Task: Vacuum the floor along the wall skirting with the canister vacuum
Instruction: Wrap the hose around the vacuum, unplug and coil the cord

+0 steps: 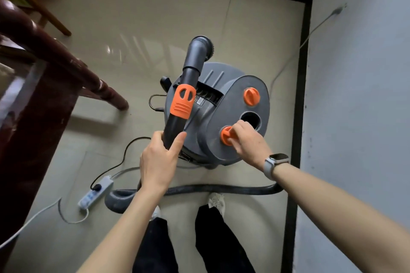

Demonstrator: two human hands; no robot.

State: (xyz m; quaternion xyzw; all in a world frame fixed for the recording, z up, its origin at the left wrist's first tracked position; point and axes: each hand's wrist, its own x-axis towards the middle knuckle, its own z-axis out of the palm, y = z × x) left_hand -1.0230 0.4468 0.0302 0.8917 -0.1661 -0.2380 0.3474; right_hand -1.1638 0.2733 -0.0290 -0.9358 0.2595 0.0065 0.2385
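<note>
Your left hand point(158, 162) wraps its fingers and thumb round the dark wand point(177, 122), just below its orange collar point(182, 102). Your right hand point(246, 139) pinches the nearer orange knob point(226, 136) on the grey canister vacuum point(213, 117), which stands just ahead of your feet. The black skirting point(301, 95) runs close on its right; open tile floor point(133, 29) lies ahead and left, edged by the dark wooden furniture point(44, 73). The hose point(210, 189) loops across before your shoes.
</note>
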